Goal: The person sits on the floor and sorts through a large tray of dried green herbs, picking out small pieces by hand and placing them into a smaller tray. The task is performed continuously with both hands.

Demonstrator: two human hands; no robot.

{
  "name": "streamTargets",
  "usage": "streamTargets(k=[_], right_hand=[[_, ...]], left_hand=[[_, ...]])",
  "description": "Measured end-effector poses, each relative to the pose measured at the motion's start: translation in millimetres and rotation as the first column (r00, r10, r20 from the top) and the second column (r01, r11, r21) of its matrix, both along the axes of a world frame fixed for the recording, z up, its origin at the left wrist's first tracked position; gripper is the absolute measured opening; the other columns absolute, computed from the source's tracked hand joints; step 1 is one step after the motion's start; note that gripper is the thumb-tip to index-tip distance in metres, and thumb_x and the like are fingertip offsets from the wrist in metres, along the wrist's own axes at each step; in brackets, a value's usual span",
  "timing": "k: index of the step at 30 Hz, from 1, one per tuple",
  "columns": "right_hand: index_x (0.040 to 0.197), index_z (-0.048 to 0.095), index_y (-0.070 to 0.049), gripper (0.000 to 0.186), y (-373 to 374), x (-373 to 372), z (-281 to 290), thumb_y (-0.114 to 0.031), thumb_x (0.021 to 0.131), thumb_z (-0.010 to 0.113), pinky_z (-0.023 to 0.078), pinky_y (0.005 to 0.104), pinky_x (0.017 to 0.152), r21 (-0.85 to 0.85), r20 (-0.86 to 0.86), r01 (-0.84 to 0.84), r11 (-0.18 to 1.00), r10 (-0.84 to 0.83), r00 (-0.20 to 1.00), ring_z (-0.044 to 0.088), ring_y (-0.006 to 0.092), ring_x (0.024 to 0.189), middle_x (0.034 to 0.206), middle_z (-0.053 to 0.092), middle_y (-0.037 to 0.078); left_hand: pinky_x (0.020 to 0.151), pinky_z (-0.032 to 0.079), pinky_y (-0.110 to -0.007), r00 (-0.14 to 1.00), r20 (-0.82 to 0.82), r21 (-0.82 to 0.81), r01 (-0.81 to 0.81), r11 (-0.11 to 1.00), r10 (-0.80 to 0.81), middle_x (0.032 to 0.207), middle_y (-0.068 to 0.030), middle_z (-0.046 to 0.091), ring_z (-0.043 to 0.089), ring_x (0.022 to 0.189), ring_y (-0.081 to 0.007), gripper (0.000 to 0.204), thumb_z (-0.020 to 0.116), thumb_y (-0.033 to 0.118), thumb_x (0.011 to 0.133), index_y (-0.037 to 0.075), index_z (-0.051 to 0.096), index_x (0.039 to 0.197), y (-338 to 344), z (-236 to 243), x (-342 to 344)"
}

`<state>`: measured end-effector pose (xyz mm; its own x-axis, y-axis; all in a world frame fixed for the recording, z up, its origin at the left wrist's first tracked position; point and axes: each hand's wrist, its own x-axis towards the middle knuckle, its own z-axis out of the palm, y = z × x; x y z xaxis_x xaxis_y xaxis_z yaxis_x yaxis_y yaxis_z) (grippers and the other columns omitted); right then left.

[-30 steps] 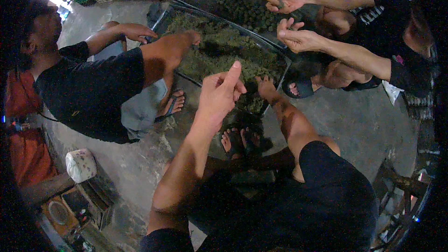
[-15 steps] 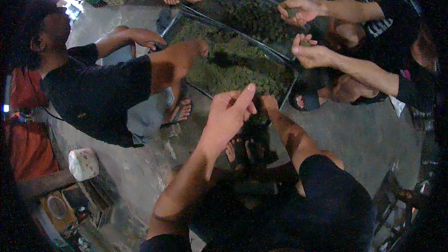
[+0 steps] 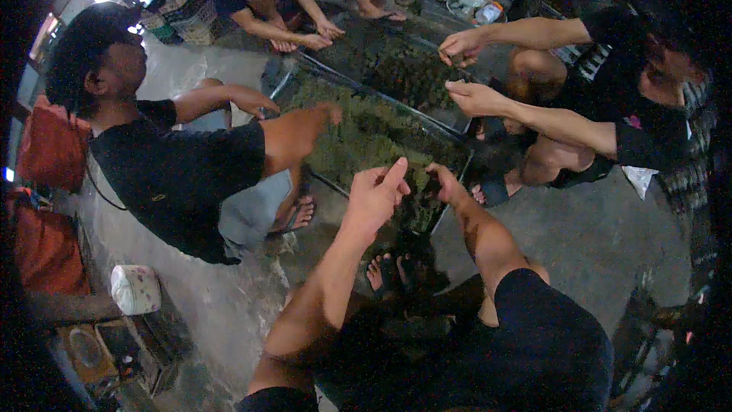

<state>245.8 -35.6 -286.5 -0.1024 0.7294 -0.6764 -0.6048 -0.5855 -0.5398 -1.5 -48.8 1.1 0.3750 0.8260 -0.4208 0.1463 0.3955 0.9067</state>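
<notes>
Over the near end of a shallow tray [image 3: 329, 183], my left hand [image 3: 374, 202] is closed, its fingers curled in and the thumb stretched out along the top. Whatever it may hold is hidden by the fingers. My right hand [image 3: 445, 183] hovers at the tray's right corner, fingers bent and apart, with nothing clearly visible between them. Greenish-brown small material [image 3: 374, 130] covers the tray in a loose layer. Beyond the dividing rim lies a second bed of darker lumps [image 3: 393, 69].
A co-worker [image 3: 175, 175] squats at the left, one arm reaching over the tray. Another co-worker's hands [image 3: 473, 95] meet at the right, and a third person [image 3: 263, 19] sits at the far end. A white patterned container [image 3: 136, 290] stands left, near wooden boxes [image 3: 126, 347].
My right hand has come up from the material and its fingers now show. The view has tilted upward, revealing more of the far end. The right co-worker's hands have moved closer together.
</notes>
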Motion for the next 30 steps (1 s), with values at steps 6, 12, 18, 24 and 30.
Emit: streamTargets(k=[6,12,18,24,30], right_hand=[[0.094,0.061,-0.016,0.02,5.3,-36.6,127.6,-0.028,0.079,0.062,0.049,0.0362,0.056,-0.054,0.175,0.167,0.985,-0.155,0.972,0.059,0.0194,0.077,0.089,0.064,0.005],[0.094,0.048,-0.011,0.02,30.1,-25.2,132.1,-0.016,0.079,0.059,0.046,0.035,0.052,-0.002,0.022,0.363,0.932,-0.363,0.931,0.049,0.026,0.075,0.092,0.047,0.01],[0.096,0.049,-0.012,0.016,30.0,-24.1,152.7,-0.014,0.083,0.057,0.042,0.0301,0.048,0.05,0.08,0.313,0.948,-0.316,0.945,0.048,0.022,0.071,0.091,0.047,0.009],[0.087,0.057,-0.015,0.019,24.1,-48.8,195.4,-0.032,0.083,0.064,0.032,0.0257,0.038,0.003,0.227,0.282,0.959,-0.276,0.934,0.049,0.0129,0.053,0.072,0.056,-0.003],[0.072,0.059,-0.015,0.026,23.7,-63.4,220.5,-0.037,0.078,0.072,0.039,0.0278,0.043,0.03,0.412,0.37,0.929,-0.349,0.842,0.048,0.0128,0.051,0.065,0.057,0.0]], left_hand=[[0.038,0.031,-0.023,0.999,0.011,0.062,-0.036,0.997,0.036,0.054,0.0003,0.047,0.04,0.041,-0.0076,0.047,0.057,0.043,0.089,0.002,0.057,0.067,1.0,-11.3,0.3],[0.038,0.033,-0.025,0.997,0.007,0.038,-0.076,0.996,0.076,0.054,-0.0006,0.048,0.041,0.041,-0.0093,0.045,0.058,0.042,0.089,0.002,0.058,0.068,4.0,-14.7,1.8],[0.038,0.034,-0.027,0.996,0.04,0.058,-0.084,0.995,0.082,0.054,-0.0016,0.049,0.042,0.04,-0.0111,0.045,0.058,0.043,0.088,0.002,0.058,0.07,10.1,-25.8,-1.3],[0.038,0.033,-0.028,0.99,0.086,0.026,-0.115,0.993,0.112,0.055,-0.0028,0.05,0.044,0.04,-0.0128,0.045,0.057,0.043,0.088,0.001,0.059,0.072,12.6,-31.6,-12.9],[0.039,0.034,-0.028,0.988,0.089,0.011,-0.13,0.991,0.129,0.058,-0.0043,0.051,0.044,0.04,-0.0142,0.045,0.058,0.043,0.088,0.0,0.059,0.075,17.0,-32.6,-8.7]])
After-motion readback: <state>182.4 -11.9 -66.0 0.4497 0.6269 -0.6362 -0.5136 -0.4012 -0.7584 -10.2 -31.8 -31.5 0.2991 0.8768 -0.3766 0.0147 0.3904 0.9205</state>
